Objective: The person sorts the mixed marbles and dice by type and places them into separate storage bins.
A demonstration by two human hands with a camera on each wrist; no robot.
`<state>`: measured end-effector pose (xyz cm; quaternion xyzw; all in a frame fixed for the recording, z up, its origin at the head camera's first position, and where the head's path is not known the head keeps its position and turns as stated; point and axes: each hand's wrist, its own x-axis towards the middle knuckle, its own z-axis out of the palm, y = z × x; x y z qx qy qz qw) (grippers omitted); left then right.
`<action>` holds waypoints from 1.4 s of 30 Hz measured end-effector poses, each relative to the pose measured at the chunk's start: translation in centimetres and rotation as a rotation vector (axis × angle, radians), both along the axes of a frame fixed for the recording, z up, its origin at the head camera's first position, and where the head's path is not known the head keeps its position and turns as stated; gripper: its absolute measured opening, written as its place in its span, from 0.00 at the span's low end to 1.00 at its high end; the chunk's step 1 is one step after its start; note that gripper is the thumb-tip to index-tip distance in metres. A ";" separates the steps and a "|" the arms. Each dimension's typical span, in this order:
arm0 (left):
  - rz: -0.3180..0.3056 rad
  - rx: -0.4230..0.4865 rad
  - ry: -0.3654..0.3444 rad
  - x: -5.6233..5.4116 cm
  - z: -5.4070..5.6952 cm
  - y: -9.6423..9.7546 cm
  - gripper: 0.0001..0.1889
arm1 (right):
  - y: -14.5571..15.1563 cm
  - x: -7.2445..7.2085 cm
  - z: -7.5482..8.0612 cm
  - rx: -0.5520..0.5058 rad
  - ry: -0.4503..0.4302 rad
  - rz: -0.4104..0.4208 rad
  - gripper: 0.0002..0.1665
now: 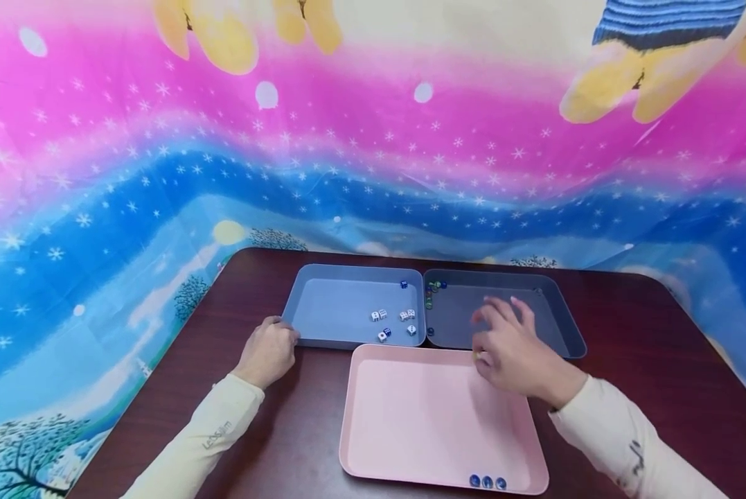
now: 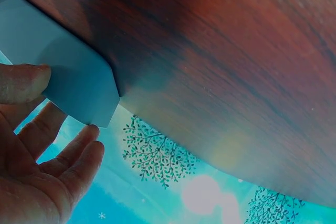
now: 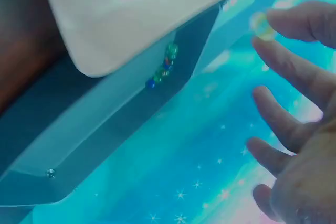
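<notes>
My right hand (image 1: 511,350) hovers over the border between the pink tray (image 1: 410,443) and the dark grey tray (image 1: 522,312). Its thumb and index finger pinch a clear marble with a yellow tint (image 3: 262,26); the other fingers are spread. My left hand (image 1: 268,352) holds the left front corner of the blue-grey tray (image 1: 329,305), its thumb (image 2: 26,82) on the tray wall. Several white dice (image 1: 406,314) and a blue die (image 1: 404,284) lie in that tray. Green and blue marbles (image 3: 164,69) line one side of the dark grey tray. Three dark blue marbles (image 1: 487,482) rest at the pink tray's near edge.
All three trays stand on a dark reddish-brown table (image 1: 647,388), the two darker ones side by side behind the pink one. A single marble (image 3: 50,173) sits apart in the dark grey tray. A patterned cloth (image 1: 373,159) hangs behind the table.
</notes>
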<state>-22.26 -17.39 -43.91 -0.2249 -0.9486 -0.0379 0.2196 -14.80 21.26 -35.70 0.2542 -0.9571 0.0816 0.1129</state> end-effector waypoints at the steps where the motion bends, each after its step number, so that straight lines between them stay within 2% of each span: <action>1: -0.001 -0.002 0.001 0.0 -0.1 0.0 0.09 | -0.1 -0.7 0.1 -0.017 0.012 -0.003 0.12; 8: -0.005 -0.013 0.007 0.1 -0.3 -0.1 0.09 | -1.0 -5.5 0.2 -0.068 0.020 -0.038 0.03; 12: -0.001 -0.026 0.020 0.0 0.0 -0.1 0.09 | -1.3 -7.3 0.2 -0.142 0.035 -0.073 0.09; 18: -0.019 -0.038 0.042 0.0 0.3 0.2 0.09 | -0.8 -6.9 -0.1 -0.167 0.077 -0.083 0.09; 25: -0.013 -0.039 0.032 -0.1 0.2 0.0 0.08 | -0.2 -6.3 -0.7 -0.146 0.050 -0.104 0.10; 29: -0.014 -0.029 0.029 -0.1 0.1 -0.1 0.08 | 0.0 -5.5 -1.0 -0.128 0.021 -0.104 0.09; 32: -0.013 -0.021 0.031 -0.2 0.0 -0.1 0.09 | 0.0 -4.0 -1.3 -0.106 -0.025 -0.091 0.08; 38: -0.014 -0.022 0.018 -0.3 0.1 -0.1 0.09 | 0.1 0.7 -2.5 -0.017 -0.147 -0.024 0.08; 42: -0.007 -0.019 -0.004 -0.3 0.1 -0.1 0.09 | 0.5 3.9 -3.6 0.067 -0.160 0.046 0.10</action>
